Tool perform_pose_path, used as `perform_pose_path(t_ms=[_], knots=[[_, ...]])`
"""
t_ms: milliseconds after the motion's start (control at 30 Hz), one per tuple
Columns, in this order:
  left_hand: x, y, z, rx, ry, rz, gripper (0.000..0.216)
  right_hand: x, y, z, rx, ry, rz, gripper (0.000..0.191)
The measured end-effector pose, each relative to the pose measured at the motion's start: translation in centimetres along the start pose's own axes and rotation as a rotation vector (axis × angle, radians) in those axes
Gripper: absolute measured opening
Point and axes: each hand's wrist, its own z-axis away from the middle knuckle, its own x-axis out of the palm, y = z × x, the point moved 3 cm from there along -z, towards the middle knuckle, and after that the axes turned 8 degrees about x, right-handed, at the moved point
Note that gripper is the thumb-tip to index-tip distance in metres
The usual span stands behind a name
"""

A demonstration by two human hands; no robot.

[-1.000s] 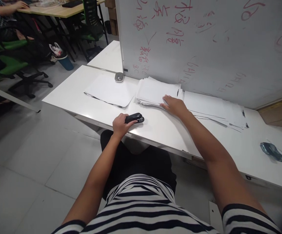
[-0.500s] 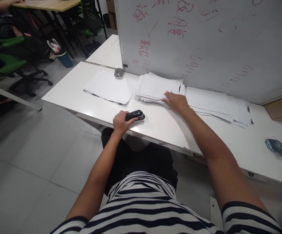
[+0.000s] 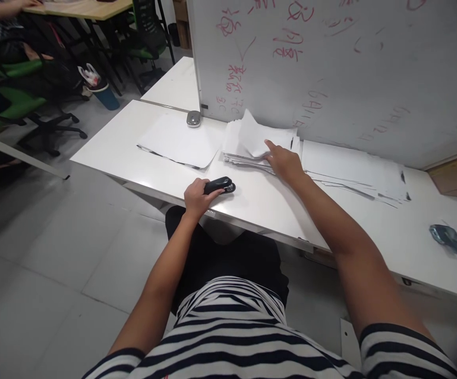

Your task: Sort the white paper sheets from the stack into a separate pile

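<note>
My left hand [image 3: 197, 199] is wrapped round a black stapler [image 3: 218, 186] close to the table's front edge. With thumb and fingers, my right hand [image 3: 284, 161] pinches the front edge of a sheet of paper [image 3: 252, 136] on the middle stack. That sheet bends upward, and its far left corner stands off the paper stack [image 3: 232, 141]. To the left lie flat sheets [image 3: 181, 141], a dark strip along their near edge. Right of my right hand, a second, spread-out pile of paper [image 3: 343, 164] rests against the whiteboard's foot.
A grey-and-white rounded device [image 3: 193, 119] sits at the left sheets' far corner. Behind the white table [image 3: 106, 142] rises a whiteboard [image 3: 355, 79] with red writing. A clear bluish object [image 3: 449, 240] and a cardboard box [image 3: 455, 176] are at right. Another person sits far left, near a blue bin [image 3: 106, 97].
My right hand has lifted the top sheet of the middle stack, so it now curls up at its left side. The left hand and stapler have stayed nearly in place.
</note>
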Motion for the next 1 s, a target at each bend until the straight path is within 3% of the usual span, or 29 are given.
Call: perform_pose_path(t_ms=[133,267,433,567,667,733,867,1000], knots=[[0.1,0.1,0.1,-0.008,0.009,-0.049,0.046,-1.3,-0.2,0.3,0.034,0.027,-0.056,0.054],[0.2,0.2,-0.1,-0.059,0.095,-0.146,0.043,-3.6,-0.2,2.1,0.076,0.115,-0.133,0.056],[-0.6,1.3,-0.9,-0.027,0.129,-0.112,0.050,-6.4,-0.7,7.9,0.185,0.199,-0.278,0.061],[-1.9,5.5,0.0,-0.032,0.026,0.242,0.062,-6.4,-1.7,13.8,0.142,0.123,-0.294,0.058],[-2.7,9.3,2.4,-0.271,-0.136,0.806,0.074,-5.2,-2.8,17.8,0.013,-0.014,-0.308,0.049],[-3.3,11.0,4.3,-0.477,-0.229,0.977,0.073,-4.4,-3.5,20.0,-0.071,-0.080,-0.333,0.046],[-4.2,10.8,7.2,-0.740,-0.263,0.952,0.081,-3.5,-4.3,22.8,-0.097,-0.133,-0.355,0.048],[-3.9,9.1,7.8,-0.811,-0.263,0.902,0.076,-3.0,-4.4,23.5,-0.032,-0.122,-0.366,0.046]])
